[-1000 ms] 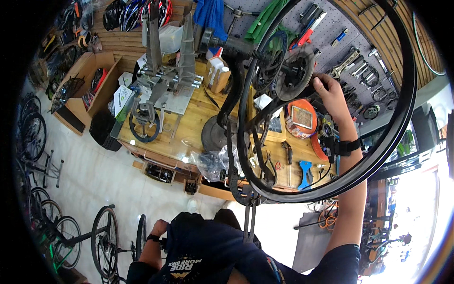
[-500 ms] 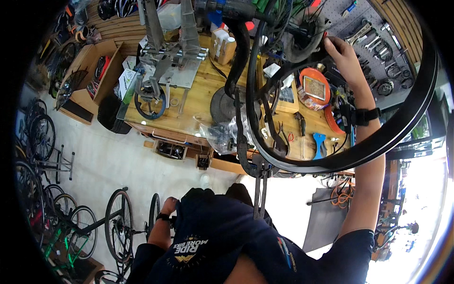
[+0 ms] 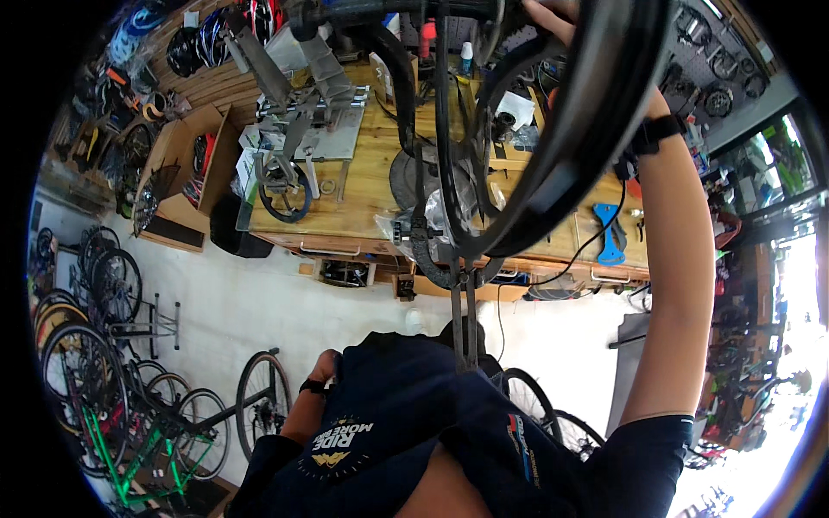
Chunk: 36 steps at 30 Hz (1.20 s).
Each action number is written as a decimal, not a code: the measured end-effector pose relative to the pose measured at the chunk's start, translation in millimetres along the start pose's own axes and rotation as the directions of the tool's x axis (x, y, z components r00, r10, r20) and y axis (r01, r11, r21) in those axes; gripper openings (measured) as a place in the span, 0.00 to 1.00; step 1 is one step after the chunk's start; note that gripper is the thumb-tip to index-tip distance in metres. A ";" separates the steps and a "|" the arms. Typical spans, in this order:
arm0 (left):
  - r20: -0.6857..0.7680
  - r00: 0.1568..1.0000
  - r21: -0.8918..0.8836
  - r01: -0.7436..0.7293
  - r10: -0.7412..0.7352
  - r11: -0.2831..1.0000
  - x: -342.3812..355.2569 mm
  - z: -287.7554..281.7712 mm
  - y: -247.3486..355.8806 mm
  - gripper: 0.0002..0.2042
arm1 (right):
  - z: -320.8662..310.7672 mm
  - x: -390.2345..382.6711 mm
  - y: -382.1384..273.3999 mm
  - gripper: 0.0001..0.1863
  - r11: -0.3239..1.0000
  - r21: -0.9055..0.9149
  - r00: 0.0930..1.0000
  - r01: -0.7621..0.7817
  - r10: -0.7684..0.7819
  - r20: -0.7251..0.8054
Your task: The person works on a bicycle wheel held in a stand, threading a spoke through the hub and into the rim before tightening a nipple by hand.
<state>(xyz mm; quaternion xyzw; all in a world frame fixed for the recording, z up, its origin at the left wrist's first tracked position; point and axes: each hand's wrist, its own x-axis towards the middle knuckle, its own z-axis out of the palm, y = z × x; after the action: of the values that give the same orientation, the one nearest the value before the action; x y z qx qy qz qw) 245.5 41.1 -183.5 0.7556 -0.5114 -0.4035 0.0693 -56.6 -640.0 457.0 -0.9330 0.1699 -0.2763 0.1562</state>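
A black bicycle wheel (image 3: pixel 604 138) sits upright in a dark metal stand (image 3: pixel 401 95) on a round base at the wooden workbench (image 3: pixel 371 181), its rim smeared by motion. My right hand (image 3: pixel 553 22) is raised at the top of the wheel, near the hub; its fingers are bent against something I cannot make out, partly behind the tyre. My left hand (image 3: pixel 323 367) hangs low beside my dark clothing (image 3: pixel 389 414), its fingers mostly hidden by the fabric. A blue plastic tool (image 3: pixel 609 233) lies on the bench right of the wheel.
Left on the bench are a metal fixture (image 3: pixel 294 129) and a small blue-rimmed ring (image 3: pixel 285 203). Beyond stand a cardboard box (image 3: pixel 173 203) and wall helmets (image 3: pixel 211 43). Bicycles (image 3: pixel 112 363) line the floor at left, more (image 3: pixel 760 371) at right. A pegboard (image 3: pixel 725 60) holds tools.
The wheel has swung to a more edge-on angle, and my right hand has moved upward in the picture with it. The whole view has shifted. My left hand stays low by my clothing.
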 end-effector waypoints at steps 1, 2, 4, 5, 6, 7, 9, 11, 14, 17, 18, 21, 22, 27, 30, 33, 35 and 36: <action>-0.034 0.996 0.054 -0.079 0.081 0.995 -4.2 -6.9 2.3 0.13 | 3.8 1.1 -4.4 0.24 0.995 0.061 0.996 0.079 -0.076 -0.048; -0.063 0.984 0.109 -0.158 0.165 0.981 -4.5 -15.3 6.5 0.13 | 8.5 2.2 -10.3 0.19 0.980 0.114 0.984 0.161 -0.150 -0.101; -0.062 0.998 -0.131 0.023 -0.031 0.991 -22.3 -32.9 15.3 0.13 | 5.5 -3.1 -24.6 0.25 0.935 0.159 0.948 -0.317 0.319 0.013; -0.081 0.996 -0.074 -0.041 0.035 0.996 -27.1 -41.2 21.6 0.13 | 4.9 -4.9 -32.4 0.28 0.921 0.146 0.932 -0.361 0.364 0.009; -0.105 0.988 -0.011 -0.111 0.109 0.994 -31.4 -48.0 28.9 0.13 | 4.7 -5.6 -39.7 0.29 0.916 0.166 0.928 -0.366 0.372 -0.004; -0.103 0.986 -0.037 -0.135 0.130 0.990 -34.0 -52.8 36.7 0.13 | 4.9 -5.0 -46.1 0.29 0.922 0.152 0.933 -0.357 0.361 0.004; -0.115 0.980 -0.075 -0.172 0.163 0.982 -36.1 -58.9 51.2 0.13 | 3.7 -4.9 -55.1 0.30 0.930 0.109 0.935 -0.352 0.354 -0.002; -0.109 0.987 -0.158 -0.137 0.121 0.978 -38.4 -59.6 61.5 0.12 | 2.6 -4.8 -59.1 0.30 0.932 0.050 0.932 -0.359 0.361 -0.029; -0.083 0.994 -0.327 -0.100 0.076 0.940 -39.1 -54.8 63.9 0.12 | 2.9 -4.5 -59.6 0.31 0.942 0.010 0.941 -0.336 0.336 -0.048; -0.058 0.997 -0.344 -0.071 0.054 0.936 -36.8 -45.0 52.2 0.13 | 3.6 -6.4 -59.2 0.31 0.939 0.059 0.938 -0.339 0.342 -0.053; -0.063 0.997 -0.324 -0.067 0.049 0.944 -35.3 -41.0 46.8 0.13 | 3.6 -6.8 -59.7 0.31 0.937 0.071 0.937 -0.343 0.347 -0.048; -0.194 0.974 -0.215 -0.159 0.117 0.964 -31.4 -27.9 34.1 0.14 | 3.2 -6.8 -62.9 0.31 0.935 0.090 0.937 -0.343 0.347 -0.035; -0.204 0.975 -0.252 -0.141 0.090 0.957 -31.3 -25.4 31.9 0.14 | 2.9 -6.7 -64.3 0.31 0.938 0.084 0.940 -0.337 0.341 -0.030; -0.174 0.984 -0.316 -0.088 0.033 0.945 -36.7 -29.6 37.4 0.14 | 1.3 -7.3 -70.9 0.30 0.913 0.064 0.914 -0.403 0.405 -0.022; -0.104 0.995 -0.378 -0.045 0.006 0.925 -37.4 -35.5 43.0 0.15 | 1.5 -7.4 -71.4 0.30 0.915 0.075 0.916 -0.396 0.399 -0.029; -0.114 0.992 -0.396 0.002 -0.052 0.918 -34.4 -31.9 39.7 0.14 | 2.0 -6.1 -69.5 0.30 0.918 0.063 0.919 -0.390 0.393 -0.029; -0.125 0.992 -0.394 -0.043 -0.007 0.918 -31.8 -25.4 31.4 0.15 | 2.4 -5.2 -68.1 0.29 0.916 0.052 0.916 -0.398 0.400 -0.029; -0.088 0.995 -0.389 0.007 -0.044 0.921 -30.7 -21.6 26.4 0.15 | 2.7 -5.1 -67.7 0.29 0.922 0.059 0.923 -0.383 0.385 -0.030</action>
<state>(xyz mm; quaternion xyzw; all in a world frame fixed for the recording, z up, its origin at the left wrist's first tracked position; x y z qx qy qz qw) 236.6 47.6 -138.9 0.7518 -0.4076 -0.4613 0.2363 -43.5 -576.9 478.5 -0.8713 0.3451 -0.2641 0.2280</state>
